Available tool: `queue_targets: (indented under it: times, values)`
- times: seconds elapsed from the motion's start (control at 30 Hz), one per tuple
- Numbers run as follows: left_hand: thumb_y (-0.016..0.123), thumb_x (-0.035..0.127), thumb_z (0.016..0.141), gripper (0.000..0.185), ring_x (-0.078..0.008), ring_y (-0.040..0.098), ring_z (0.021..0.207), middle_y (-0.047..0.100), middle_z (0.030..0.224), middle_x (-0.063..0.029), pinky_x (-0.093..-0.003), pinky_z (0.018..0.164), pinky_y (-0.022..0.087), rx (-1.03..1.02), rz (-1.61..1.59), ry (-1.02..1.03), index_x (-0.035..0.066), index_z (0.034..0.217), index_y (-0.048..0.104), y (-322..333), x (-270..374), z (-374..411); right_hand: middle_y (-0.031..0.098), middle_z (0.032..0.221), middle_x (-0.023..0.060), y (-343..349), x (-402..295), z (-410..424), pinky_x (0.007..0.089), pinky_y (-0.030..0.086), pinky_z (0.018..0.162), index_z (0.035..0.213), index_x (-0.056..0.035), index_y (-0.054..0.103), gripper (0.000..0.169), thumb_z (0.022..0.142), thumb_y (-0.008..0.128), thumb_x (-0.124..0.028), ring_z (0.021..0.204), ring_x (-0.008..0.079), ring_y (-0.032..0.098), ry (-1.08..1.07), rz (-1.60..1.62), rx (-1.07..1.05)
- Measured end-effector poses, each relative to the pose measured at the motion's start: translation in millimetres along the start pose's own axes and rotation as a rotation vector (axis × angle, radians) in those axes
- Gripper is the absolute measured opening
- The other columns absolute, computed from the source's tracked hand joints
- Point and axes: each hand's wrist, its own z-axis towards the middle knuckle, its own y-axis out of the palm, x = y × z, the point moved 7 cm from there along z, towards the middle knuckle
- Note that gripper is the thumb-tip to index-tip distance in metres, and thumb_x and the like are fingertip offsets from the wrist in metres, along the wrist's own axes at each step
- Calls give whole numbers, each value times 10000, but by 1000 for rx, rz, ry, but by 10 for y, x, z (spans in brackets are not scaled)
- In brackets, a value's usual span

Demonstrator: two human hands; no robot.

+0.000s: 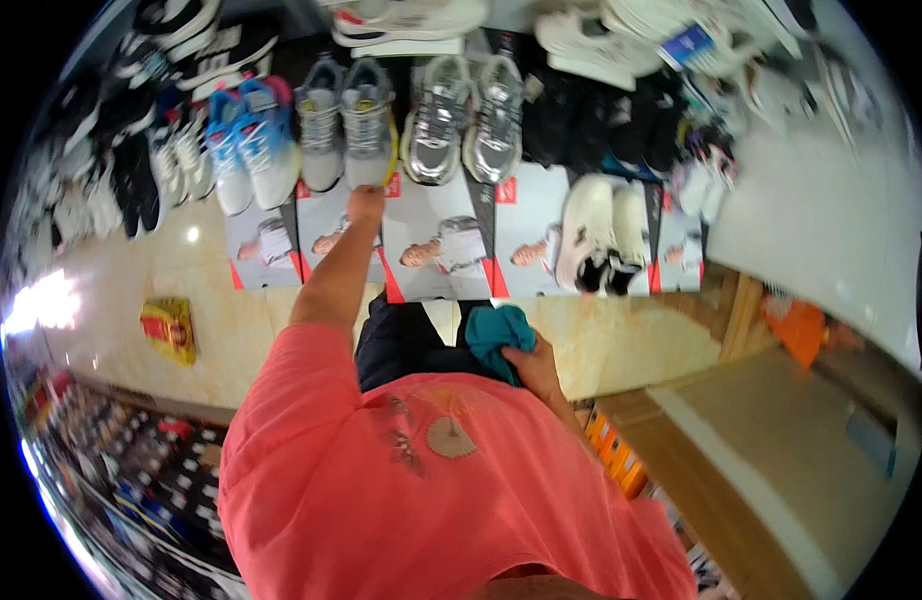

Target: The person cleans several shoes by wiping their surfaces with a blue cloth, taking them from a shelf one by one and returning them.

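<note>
My left hand (365,202) reaches forward with its fingers curled at the toe of a grey sneaker (367,127) with a yellow sole edge. Whether the fingers grip the toe or only press against it is hidden. The matching grey sneaker (322,131) stands just left of it. To the right is a pair of shiny silver sneakers (434,127). Close to my waist, my right hand (534,365) grasps a bunched teal cloth (498,334). White sneakers (590,225) with black parts rest on the printed shoe boxes (438,217) further right.
Blue and white sneakers (262,150) stand left of the grey pair. Shelved white shoes (416,21) line the back. A yellow and red package (168,330) lies on the tiled floor (236,330). A brown countertop (776,442) is at right, a stocked rack (145,465) at lower left.
</note>
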Motion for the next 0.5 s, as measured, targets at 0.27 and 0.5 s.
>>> queue_targets:
  times: [0.27, 0.5]
  values:
    - [601, 344, 864, 639, -189, 467, 1151, 476, 1279, -77, -332, 913, 407, -1156, -364, 310, 131, 1399, 325, 78, 1192, -2499, 635, 943, 88, 127, -685, -102, 294, 483, 770, 1122, 32, 549, 412, 731, 638, -64, 851, 149, 591, -205, 182, 116]
    - [575, 191, 900, 421, -143, 524, 1050, 560, 1170, -56, -295, 907, 420, -1463, -562, 148, 8, 1266, 481, 188, 1250, -3226, 638, 955, 109, 145, -1017, -389, 292, 478, 787, 1141, 20, 537, 445, 756, 674, -157, 863, 160, 599, -354, 117, 160]
